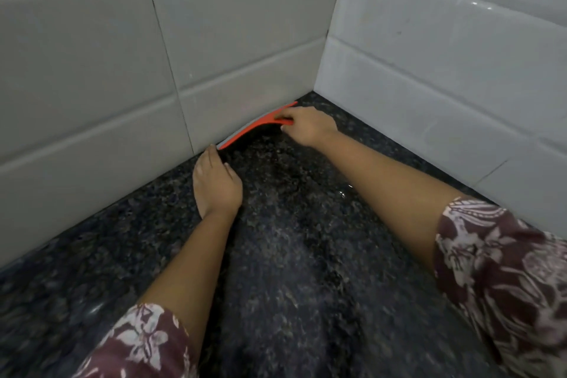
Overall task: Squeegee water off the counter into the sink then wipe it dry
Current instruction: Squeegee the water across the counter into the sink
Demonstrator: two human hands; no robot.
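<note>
- Sleeves [147,337]: floral, nearest; both forearms reach away over the counter.
- Counter [291,270]: dark speckled stone, with a wet glint beside the right forearm. No sink in view.
- Left hand [216,184]: the nearer hand, resting on the counter. Its fingers are fairly straight, with the tips at the squeegee's left end; whether they pinch it cannot be told.
- Squeegee [254,129]: red with a grey blade, lying at the foot of the back wall. Its long axis runs along that wall.
- Right hand [306,129]: farther off, fingers curled round the red handle.
- Tiled wall [245,40]: pale, meeting a second wall at the corner.
- Judgement: both hands sit on the blade's near side, so the stroke likely draws it toward the person.
</note>
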